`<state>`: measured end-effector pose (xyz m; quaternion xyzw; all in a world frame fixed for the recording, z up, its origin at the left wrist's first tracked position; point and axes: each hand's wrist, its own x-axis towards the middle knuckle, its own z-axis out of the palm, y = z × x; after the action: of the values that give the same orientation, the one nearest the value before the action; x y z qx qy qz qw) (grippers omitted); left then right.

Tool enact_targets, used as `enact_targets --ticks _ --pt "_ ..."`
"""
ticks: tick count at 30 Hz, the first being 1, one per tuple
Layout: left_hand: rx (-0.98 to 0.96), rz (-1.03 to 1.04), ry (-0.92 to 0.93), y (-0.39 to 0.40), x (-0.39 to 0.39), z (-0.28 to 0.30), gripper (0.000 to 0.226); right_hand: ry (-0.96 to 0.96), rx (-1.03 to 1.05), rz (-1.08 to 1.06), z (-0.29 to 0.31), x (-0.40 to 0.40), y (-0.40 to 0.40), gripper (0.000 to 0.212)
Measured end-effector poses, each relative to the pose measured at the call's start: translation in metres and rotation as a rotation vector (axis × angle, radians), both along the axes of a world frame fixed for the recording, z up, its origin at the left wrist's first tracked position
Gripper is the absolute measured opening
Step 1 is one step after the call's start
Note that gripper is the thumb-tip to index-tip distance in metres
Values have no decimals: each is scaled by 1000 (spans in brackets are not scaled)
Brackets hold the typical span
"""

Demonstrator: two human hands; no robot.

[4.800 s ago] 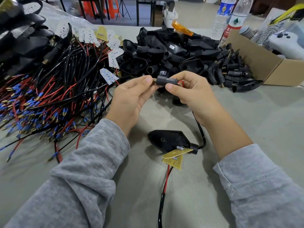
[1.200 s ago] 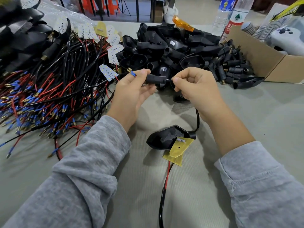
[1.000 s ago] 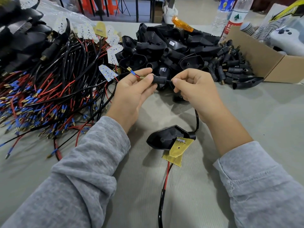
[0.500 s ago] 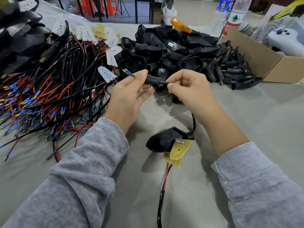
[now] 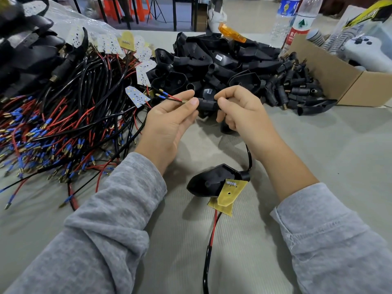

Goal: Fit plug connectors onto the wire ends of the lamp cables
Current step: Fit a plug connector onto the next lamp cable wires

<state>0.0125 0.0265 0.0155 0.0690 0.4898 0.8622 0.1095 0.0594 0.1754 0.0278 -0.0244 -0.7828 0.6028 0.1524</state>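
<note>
Wire ends (image 5: 164, 96) now further out left of plug connector (image 5: 206, 104), lying crosswise, left hand (image 5: 169, 122) and right hand (image 5: 239, 111) fingers pinching it

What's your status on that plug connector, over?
Left hand and right hand both pinch the plug connector. Wire ends stick out its left side. Nothing blocking.

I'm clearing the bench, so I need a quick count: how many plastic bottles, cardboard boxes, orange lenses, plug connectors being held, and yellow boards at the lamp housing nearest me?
Plastic bottles: 2
Cardboard box: 1
Orange lens: 1
Held plug connector: 1
Yellow boards: 2
Total: 7
</note>
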Motion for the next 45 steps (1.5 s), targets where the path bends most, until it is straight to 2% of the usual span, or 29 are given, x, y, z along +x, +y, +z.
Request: enact_targets --ticks 3,7,10,16,19,28,34,42,45 --pt "37 -16 -1 0 -1 0 18 19 73 1 0 0 -2 11" --pt "100 -26 -22 0 -1 -1 9 28 141 -18 1 1 -6 14" --pt "126 -23 -22 -1 -2 -1 15 33 158 -24 2 3 -8 12" --pt "-50 -12 98 -3 -2 -5 15 53 283 -17 0 1 -10 11" --pt "-59 22 97 -6 -4 -4 18 48 334 -24 -2 1 -10 11" --pt "117 121 34 -9 -6 2 18 -7 282 -24 -4 1 -9 14" --pt "-66 16 39 -4 -5 0 16 2 111 36 -1 1 -7 13" --pt "-144 -51 168 -9 -6 0 14 -3 115 78 -2 2 -6 11" --pt "-109 -26 196 -8 -5 -1 15 -12 103 94 -1 2 -7 13"
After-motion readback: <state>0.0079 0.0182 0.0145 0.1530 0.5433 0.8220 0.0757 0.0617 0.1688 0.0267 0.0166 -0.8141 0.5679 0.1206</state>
